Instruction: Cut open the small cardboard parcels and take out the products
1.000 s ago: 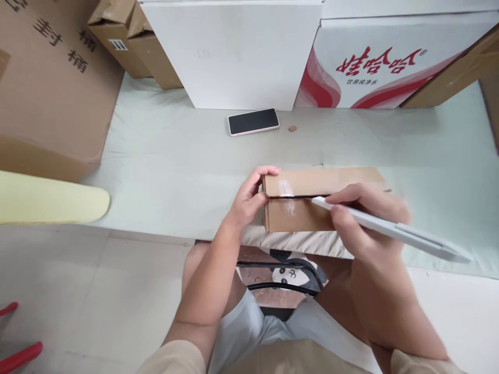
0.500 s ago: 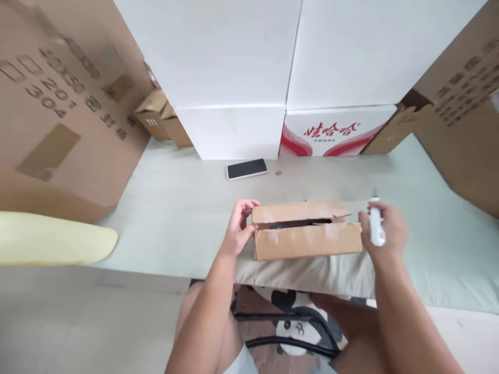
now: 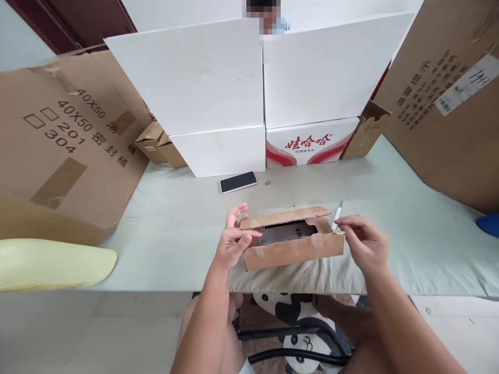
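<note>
A small brown cardboard box (image 3: 294, 253) lies near the table's front edge with its top flap raised. Through the gap shows a dark grey item (image 3: 286, 232) with black print; most of it is hidden. My left hand (image 3: 231, 244) is at the box's left end, its index finger stretched over the opening and other fingers behind the raised flap. At the right end, my right hand (image 3: 362, 241) has its thumb and fingertips pinched together against a slim white box cutter (image 3: 336, 217), which points away from me, beside the box corner.
A phone (image 3: 238, 182) and a small brown bit (image 3: 267, 183) lie beyond the box. White cartons (image 3: 218, 150) form a wall at the back. Large cardboard boxes (image 3: 78, 156) (image 3: 448, 130) flank the table, with a pale yellow object (image 3: 54, 264) at the left.
The box's top gap has widened and its contents show more. My right hand has turned, and the cutter now appears edge-on by the box corner. My left index finger has reached over the opening.
</note>
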The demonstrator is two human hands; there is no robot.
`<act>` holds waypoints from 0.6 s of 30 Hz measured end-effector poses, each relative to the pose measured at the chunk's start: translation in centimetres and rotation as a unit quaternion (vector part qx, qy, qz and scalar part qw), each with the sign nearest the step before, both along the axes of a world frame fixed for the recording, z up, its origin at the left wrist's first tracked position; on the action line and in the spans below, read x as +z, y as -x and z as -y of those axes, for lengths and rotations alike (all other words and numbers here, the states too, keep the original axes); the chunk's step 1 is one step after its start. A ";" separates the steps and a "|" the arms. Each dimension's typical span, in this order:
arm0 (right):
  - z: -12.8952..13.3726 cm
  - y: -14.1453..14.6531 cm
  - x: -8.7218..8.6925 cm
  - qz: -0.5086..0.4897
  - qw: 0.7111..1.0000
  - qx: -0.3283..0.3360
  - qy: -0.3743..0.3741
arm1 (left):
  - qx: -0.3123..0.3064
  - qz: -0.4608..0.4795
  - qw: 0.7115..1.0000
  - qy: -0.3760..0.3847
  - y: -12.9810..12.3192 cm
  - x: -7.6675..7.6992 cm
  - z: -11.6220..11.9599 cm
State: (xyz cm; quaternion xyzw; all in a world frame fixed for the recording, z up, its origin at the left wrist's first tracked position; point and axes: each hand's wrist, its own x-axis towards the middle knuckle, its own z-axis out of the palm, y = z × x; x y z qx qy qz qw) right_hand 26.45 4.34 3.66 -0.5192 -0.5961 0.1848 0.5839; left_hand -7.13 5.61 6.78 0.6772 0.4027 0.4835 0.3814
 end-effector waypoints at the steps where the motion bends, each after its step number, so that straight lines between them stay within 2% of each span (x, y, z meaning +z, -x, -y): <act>1: 0.3 0.6 0.5 -0.016 0.999 0.032 -0.016 | -0.021 -0.024 0.999 0.000 0.0 0.1 0.0; 3: 0.7 1.7 1.2 -0.010 0.995 0.090 -0.034 | -0.056 -0.064 0.996 -0.001 -0.1 0.3 0.0; 5: 0.8 2.3 1.7 0.036 0.989 0.136 -0.039 | -0.072 -0.079 0.994 -0.011 0.0 0.4 -0.1; 8: 1.0 2.8 1.9 0.133 0.972 0.191 -0.039 | -0.054 -0.045 0.996 -0.051 0.2 -0.1 -0.7; 11: 1.3 3.2 1.8 0.161 0.965 0.201 -0.054 | -0.004 0.030 0.995 -0.094 0.6 -1.1 -1.3; 13: 1.5 3.4 1.5 0.134 0.973 0.169 -0.081 | 0.036 0.062 0.993 -0.099 1.2 -1.2 -1.2; 15: 1.7 3.6 1.0 0.090 0.981 0.130 -0.113 | 0.078 0.073 0.989 -0.099 1.8 -0.2 -0.6; 16: 1.8 3.7 0.8 0.065 0.983 0.114 -0.127 | 0.093 0.073 0.987 -0.105 2.0 1.0 -0.1; 18: 1.9 3.8 0.3 0.024 0.984 0.099 -0.146 | 0.094 0.057 0.984 -0.143 1.9 4.5 1.0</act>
